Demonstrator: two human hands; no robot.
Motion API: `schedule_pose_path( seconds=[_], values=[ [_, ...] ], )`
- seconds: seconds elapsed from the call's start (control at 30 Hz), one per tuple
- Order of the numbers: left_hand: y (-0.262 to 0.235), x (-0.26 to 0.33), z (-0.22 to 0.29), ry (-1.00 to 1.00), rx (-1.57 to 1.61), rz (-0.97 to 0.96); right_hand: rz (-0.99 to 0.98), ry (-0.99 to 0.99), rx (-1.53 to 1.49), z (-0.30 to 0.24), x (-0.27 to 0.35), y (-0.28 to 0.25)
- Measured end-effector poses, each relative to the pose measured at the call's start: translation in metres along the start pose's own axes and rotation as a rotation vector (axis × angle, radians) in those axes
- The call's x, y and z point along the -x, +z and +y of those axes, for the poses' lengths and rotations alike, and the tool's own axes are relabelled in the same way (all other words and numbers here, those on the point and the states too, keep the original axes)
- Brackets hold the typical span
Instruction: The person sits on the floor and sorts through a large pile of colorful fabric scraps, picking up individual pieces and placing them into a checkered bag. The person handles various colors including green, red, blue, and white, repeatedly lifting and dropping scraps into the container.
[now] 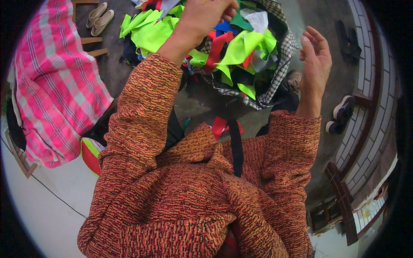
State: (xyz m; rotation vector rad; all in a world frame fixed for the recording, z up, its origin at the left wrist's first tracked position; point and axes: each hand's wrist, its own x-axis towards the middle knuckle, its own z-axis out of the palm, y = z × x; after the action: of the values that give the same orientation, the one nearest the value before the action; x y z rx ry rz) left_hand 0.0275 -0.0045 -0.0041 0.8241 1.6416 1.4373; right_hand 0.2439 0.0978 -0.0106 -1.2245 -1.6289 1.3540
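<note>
The left hand (208, 15) reaches to the top edge of the view, over the upper part of a heap of cloth scraps (215, 53). Its fingers are curled inward, and I cannot tell whether they pinch anything. The right hand (316, 56) is raised with its fingers apart and loosely bent, holding nothing that shows. It stands just right of the heap's rim, with an open gap between it and the left hand.

The heap lies below and between the hands. A black-and-white checked cloth (291, 38) borders it, curving along the side nearest the right hand. Beyond that hand, a strip of dark floor (329, 148) runs to a white brick wall (365, 56), with a dark shoe (343, 107) lower down, its sole pale. Well to the left of the left hand hangs a pink plaid cloth (56, 86), its edge near a pair of beige shoes (101, 21).

The scraps are limp and irregular: bright yellow-green pieces (245, 43) with pointed corners, red strips, and bits of blue, green and grey. A crumpled whitish piece (258, 20) lies right of the left hand. Both forearms wear coarse, flecked orange-and-dark knit sleeves (142, 99). Nearer the body than either hand, a black strip (236, 150) crosses the lap beside a red scrap (218, 127).
</note>
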Motion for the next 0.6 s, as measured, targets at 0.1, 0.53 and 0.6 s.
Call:
schedule_pose_path(
  seconds=[0.1, 0.53, 0.6],
  values=[
    [-0.014, 0.001, 0.009, -0.089, 0.088, 0.117, 0.005, 0.003, -0.013, 0.002, -0.003, 0.003],
    [-0.083, 0.0, 0.024, 0.072, 0.357, 0.411, -0.381, -0.532, 0.49, 0.039, 0.015, 0.085],
    [-0.096, 0.001, 0.027, 0.084, 0.365, 0.457, -0.471, -0.553, 0.731, 0.056, 0.023, 0.11]
  ],
)
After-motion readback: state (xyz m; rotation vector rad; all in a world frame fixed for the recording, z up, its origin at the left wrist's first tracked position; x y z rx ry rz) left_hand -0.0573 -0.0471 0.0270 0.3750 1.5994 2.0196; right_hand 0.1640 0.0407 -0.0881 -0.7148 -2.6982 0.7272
